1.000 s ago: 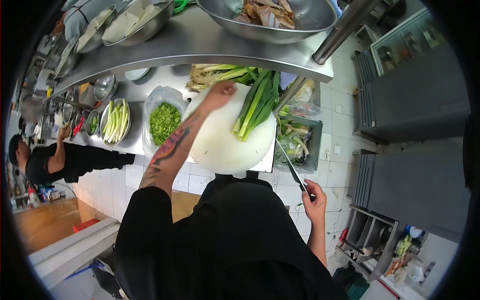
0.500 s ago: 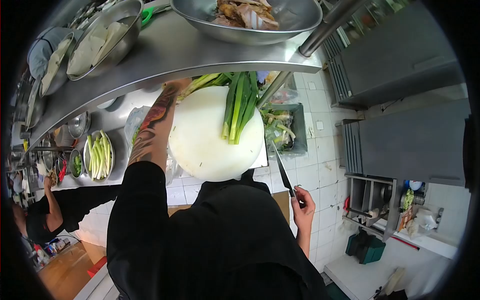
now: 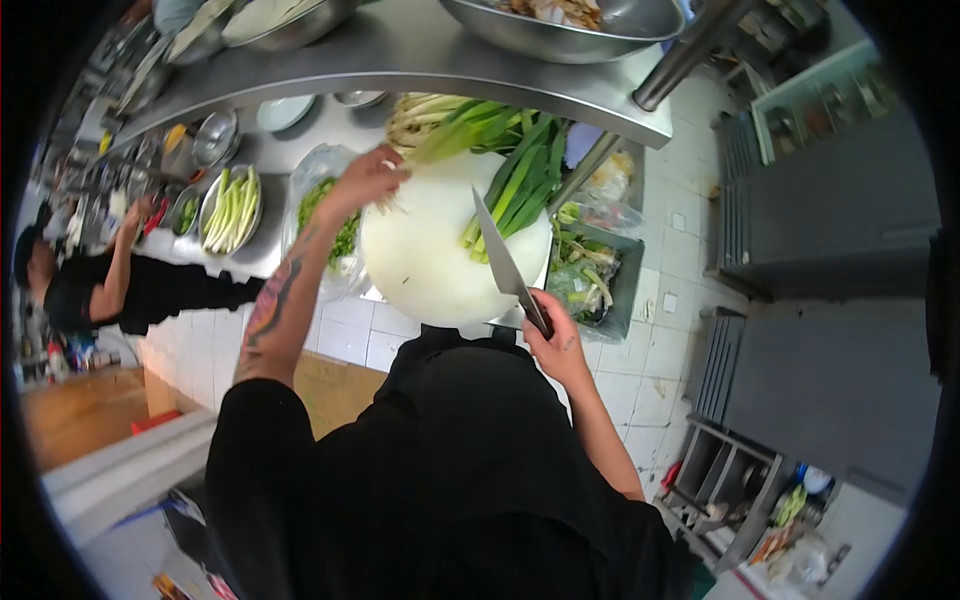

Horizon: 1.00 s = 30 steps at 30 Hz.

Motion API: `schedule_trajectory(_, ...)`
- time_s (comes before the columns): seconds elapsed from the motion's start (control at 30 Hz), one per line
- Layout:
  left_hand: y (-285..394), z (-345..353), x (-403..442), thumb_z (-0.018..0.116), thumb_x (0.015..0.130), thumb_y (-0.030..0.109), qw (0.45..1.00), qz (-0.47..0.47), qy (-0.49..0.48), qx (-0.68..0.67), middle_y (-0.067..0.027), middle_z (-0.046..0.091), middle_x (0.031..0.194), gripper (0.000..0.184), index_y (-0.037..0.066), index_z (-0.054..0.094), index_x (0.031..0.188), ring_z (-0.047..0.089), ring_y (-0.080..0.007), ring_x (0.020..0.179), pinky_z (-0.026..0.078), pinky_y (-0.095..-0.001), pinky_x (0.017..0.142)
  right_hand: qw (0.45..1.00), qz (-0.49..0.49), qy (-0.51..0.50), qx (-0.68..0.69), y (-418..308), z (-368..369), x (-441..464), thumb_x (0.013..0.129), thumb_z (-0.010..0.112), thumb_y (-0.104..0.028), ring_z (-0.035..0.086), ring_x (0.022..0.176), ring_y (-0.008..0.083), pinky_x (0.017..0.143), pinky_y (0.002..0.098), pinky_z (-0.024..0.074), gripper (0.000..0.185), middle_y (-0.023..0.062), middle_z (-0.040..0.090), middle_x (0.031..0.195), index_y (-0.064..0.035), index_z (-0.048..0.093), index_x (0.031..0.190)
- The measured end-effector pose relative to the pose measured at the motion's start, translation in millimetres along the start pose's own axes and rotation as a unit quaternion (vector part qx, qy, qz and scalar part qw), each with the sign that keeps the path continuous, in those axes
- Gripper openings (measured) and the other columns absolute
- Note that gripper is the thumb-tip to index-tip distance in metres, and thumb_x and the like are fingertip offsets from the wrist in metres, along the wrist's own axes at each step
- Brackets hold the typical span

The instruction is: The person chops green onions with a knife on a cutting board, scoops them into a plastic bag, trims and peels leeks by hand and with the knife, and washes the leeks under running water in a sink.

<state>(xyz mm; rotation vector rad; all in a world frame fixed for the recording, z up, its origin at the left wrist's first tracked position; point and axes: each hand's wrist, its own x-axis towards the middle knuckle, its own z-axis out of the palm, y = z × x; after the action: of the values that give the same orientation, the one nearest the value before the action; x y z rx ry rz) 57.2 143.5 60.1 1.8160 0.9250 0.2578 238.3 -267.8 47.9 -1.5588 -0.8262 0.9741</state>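
My left hand (image 3: 372, 180) is closed on a spring onion (image 3: 452, 140) near its stringy root end, over the far left edge of the round white chopping board (image 3: 420, 260). The stalk is smeared by motion. In my right hand (image 3: 556, 335) a kitchen knife (image 3: 505, 255) is gripped by its dark handle, the blade pointing up over the board's right side. Cut green leaf stalks (image 3: 520, 185) lie on the board's right part, behind the blade. More spring onions (image 3: 415, 118) with pale root ends lie piled beyond the board.
Left of the board are a bag of chopped greens (image 3: 318, 205) and a bowl of pale stalks (image 3: 231, 210). A bin of trimmings (image 3: 632, 290) stands to the right. A steel shelf (image 3: 400, 60) overhangs the far side. Another person (image 3: 100, 285) works at far left.
My left hand has drawn back from the far pile toward the board with a spring onion. The knife has moved from beside the board to above its right side. The view has shifted.
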Motion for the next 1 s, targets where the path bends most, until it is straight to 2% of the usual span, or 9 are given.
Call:
schedule_trajectory(0.07,-20.3,27.9,-52.0,0.078,0.095,0.032,0.995,-0.04,0.024,-0.084,-0.0003,0.067,0.082,0.037,0.009,0.067,0.12,0.064,-0.0096,0.072,0.047,-0.0252,0.06,0.996,0.065,-0.048,0.021,6.6,-2.1,6.2,0.094,0.067,-0.002,0.068,0.102,0.021,0.093,0.0322,0.0521,0.049,0.0104,0.07,0.111,-0.0045,0.059,0.142)
schedule_trajectory(0.2,-28.9,76.0,-135.7,0.076,0.096,0.027,0.966,-0.152,0.057,-0.203,-0.0018,0.068,0.089,0.038,0.01,0.065,0.128,0.064,-0.0104,0.072,0.053,-0.0267,0.062,0.987,-0.072,-0.103,-0.1,31.3,-6.6,13.5,0.099,0.064,-0.01,0.072,0.101,0.0292,0.091,0.0359,0.0543,0.046,0.0201,0.072,0.116,-0.0049,0.057,0.144)
schedule_trajectory(0.27,-38.4,96.1,-160.8,0.077,0.094,0.023,0.945,-0.127,0.119,-0.278,-0.0033,0.066,0.096,0.043,0.008,0.061,0.131,0.064,-0.0115,0.072,0.057,-0.0316,0.064,0.976,-0.135,-0.092,-0.142,21.9,-3.8,17.2,0.099,0.064,-0.006,0.063,0.079,0.0115,0.074,0.0274,0.0513,0.045,0.0068,0.072,0.101,-0.0024,0.057,0.143)
schedule_trajectory(0.33,-72.8,118.1,-167.9,0.075,0.094,0.017,0.933,-0.103,0.202,-0.28,-0.0081,0.068,0.091,0.042,0.005,0.058,0.131,0.067,-0.0181,0.071,0.057,-0.036,0.065,0.975,-0.143,-0.089,-0.147,2.8,11.0,24.9,0.099,0.066,-0.01,0.064,0.077,0.0125,0.072,0.0287,0.0516,0.043,0.0083,0.072,0.09,-0.0024,0.059,0.141)
schedule_trajectory(0.43,-72.0,126.9,-180.9,0.073,0.093,0.014,0.942,-0.018,0.335,0.026,-0.0213,0.071,0.088,0.026,0.0,0.06,0.11,0.072,-0.0365,0.077,0.056,-0.0423,0.068,0.959,-0.14,-0.139,-0.202,-30.4,44.7,52.1,0.101,0.066,-0.017,0.072,0.074,0.0331,0.069,0.0397,0.0545,0.033,0.0198,0.072,0.086,-0.0008,0.062,0.13)
schedule_trajectory(0.63,-77.1,122.3,-183.7,0.074,0.092,0.015,0.947,0.01,0.321,0.024,-0.0202,0.073,0.085,0.018,0.001,0.066,0.098,0.073,-0.0373,0.076,0.057,-0.0423,0.068,0.929,-0.285,-0.108,-0.208,-89.7,127.8,86.5,0.103,0.063,-0.015,0.069,0.075,0.0444,0.066,0.0464,0.0536,0.026,0.0234,0.071,0.088,0.0009,0.06,0.122)
schedule_trajectory(0.77,-79.4,122.0,-183.4,0.073,0.091,0.013,0.947,0.028,0.319,-0.009,-0.0218,0.073,0.083,0.016,0.0,0.066,0.097,0.073,-0.04,0.077,0.056,-0.0432,0.068,0.904,-0.253,-0.107,-0.328,-68.0,155.6,102.8,0.102,0.062,-0.02,0.07,0.078,0.0455,0.069,0.0516,0.0552,0.025,0.0246,0.072,0.086,0.0019,0.06,0.115)
schedule_trajectory(0.87,-81.3,121.4,-188.1,0.073,0.093,0.015,0.943,0.05,0.328,-0.034,-0.0177,0.071,0.077,0.017,0.0,0.065,0.095,0.072,-0.0307,0.07,0.055,-0.04,0.065,0.885,-0.168,-0.158,-0.404,-36.3,158.9,125.1,0.102,0.062,-0.022,0.07,0.079,0.0459,0.071,0.0547,0.0554,0.026,0.0247,0.071,0.083,0.0017,0.062,0.113)
schedule_trajectory(1.0,-77.8,120.9,-218.2,0.072,0.097,0.016,0.967,-0.016,0.237,-0.094,-0.0084,0.068,0.073,0.017,0.001,0.064,0.095,0.067,-0.0177,0.066,0.055,-0.0355,0.063,0.935,-0.153,-0.115,-0.299,-122.0,127.7,108.3,0.103,0.063,-0.025,0.069,0.073,0.043,0.067,0.0468,0.0539,0.027,0.0211,0.071,0.08,-0.0012,0.066,0.115)
